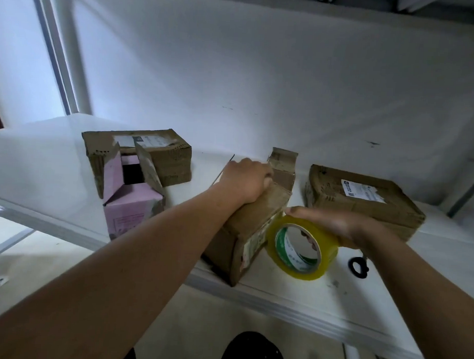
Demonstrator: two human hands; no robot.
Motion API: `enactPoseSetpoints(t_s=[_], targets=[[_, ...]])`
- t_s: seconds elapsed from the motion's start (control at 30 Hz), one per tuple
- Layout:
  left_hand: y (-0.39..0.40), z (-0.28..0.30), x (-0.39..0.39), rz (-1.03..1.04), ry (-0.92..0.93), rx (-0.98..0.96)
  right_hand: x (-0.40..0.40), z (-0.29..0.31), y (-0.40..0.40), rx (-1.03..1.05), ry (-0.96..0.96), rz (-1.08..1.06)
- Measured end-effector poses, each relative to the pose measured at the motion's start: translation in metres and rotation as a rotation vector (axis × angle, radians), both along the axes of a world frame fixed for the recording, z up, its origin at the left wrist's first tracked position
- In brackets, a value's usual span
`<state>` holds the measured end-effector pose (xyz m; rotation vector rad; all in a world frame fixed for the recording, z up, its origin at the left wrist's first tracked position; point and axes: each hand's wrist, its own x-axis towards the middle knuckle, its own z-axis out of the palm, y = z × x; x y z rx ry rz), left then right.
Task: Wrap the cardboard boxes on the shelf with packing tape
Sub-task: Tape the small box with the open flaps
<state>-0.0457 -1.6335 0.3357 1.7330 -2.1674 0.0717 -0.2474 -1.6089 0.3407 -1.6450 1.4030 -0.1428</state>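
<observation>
Meanwhile, a person's left hand [245, 179] presses down, fingers curled, on a worn cardboard box [253, 228] at the near edge of a white shelf [320, 297], while the right hand [333, 225] grips a roll of yellowish packing tape [300, 248] held against the box's right side. Two more boxes [156, 160] [364, 197] sit farther back, left and right.

there's a pair of scissors with black handles [358, 267] lying flat on the white surface over at the right, mostly hidden so only the loops show; behind it all is a plain white wall [261, 72] with a few dark scuffs; a white upright post [71, 52] runs down the left side; pale floor [26, 258] below
</observation>
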Motion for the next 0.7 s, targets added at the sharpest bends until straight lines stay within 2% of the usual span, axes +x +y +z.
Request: enactPoseSetpoints(t_s=[0.07, 0.2, 0.33, 0.43, 0.5, 0.57, 0.63, 0.7], targets=[[-0.002, 0.001, 0.001, -0.050, 0.062, 0.096, 0.004, -0.001, 0.001, 0.001, -0.012, -0.005], [-0.011, 0.000, -0.005, 0.071, 0.211, 0.273, 0.008, -0.004, 0.001, -0.018, 0.009, -0.036], [-0.021, 0.004, -0.015, 0.212, 0.373, 0.314, 0.007, -0.004, 0.006, -0.040, 0.034, -0.059], [-0.021, 0.005, -0.015, 0.272, 0.415, 0.277, 0.006, -0.004, 0.008, -0.063, 0.037, -0.068], [-0.011, 0.005, -0.019, 0.251, 0.362, 0.199, 0.006, -0.005, 0.009, -0.073, 0.044, -0.071], [-0.002, 0.006, -0.021, 0.221, 0.178, 0.143, 0.006, -0.005, 0.011, -0.078, 0.043, -0.057], [0.009, 0.009, -0.019, 0.180, -0.005, 0.271, 0.006, -0.006, 0.012, -0.084, 0.023, -0.056], [0.020, 0.011, -0.014, 0.046, -0.154, 0.459, 0.005, -0.006, 0.013, -0.089, -0.007, -0.062]])
